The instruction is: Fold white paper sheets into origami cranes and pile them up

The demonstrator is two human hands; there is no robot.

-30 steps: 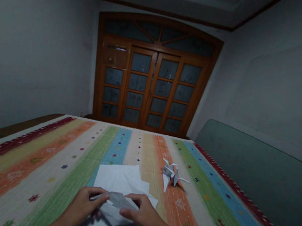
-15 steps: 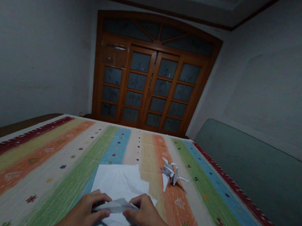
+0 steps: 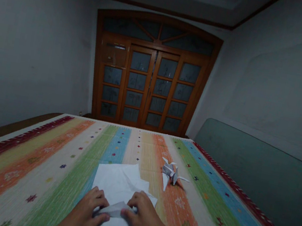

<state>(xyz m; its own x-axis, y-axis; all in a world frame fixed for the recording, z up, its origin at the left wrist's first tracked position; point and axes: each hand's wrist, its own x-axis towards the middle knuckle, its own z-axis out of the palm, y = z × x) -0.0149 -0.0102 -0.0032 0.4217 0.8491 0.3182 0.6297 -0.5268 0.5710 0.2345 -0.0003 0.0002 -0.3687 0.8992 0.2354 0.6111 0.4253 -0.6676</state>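
Between my hands is a partly folded piece of white paper [image 3: 115, 210], with a raised flap across its middle and a pointed corner towards me. My left hand [image 3: 91, 211] pinches the flap's left end between thumb and fingers. On the other end, my right hand [image 3: 140, 212] grips with its thumb in front and bent fingers behind. Under the folded paper lie several loose white sheets [image 3: 115, 178], overlapping unevenly. Folded paper cranes [image 3: 170, 173] stand close together to the right of the sheets; how many I cannot tell.
A striped, multicoloured cloth [image 3: 51, 173] covers the table. Along the right side runs a greenish panel [image 3: 245, 171] like a seat back. Wooden doors with glass panes [image 3: 151, 86] stand beyond the far edge, with pale walls either side.
The flap lies lower and flatter than before. My right hand's fingers have shifted slightly inward and up, and the paper's near corner has moved a little towards me.
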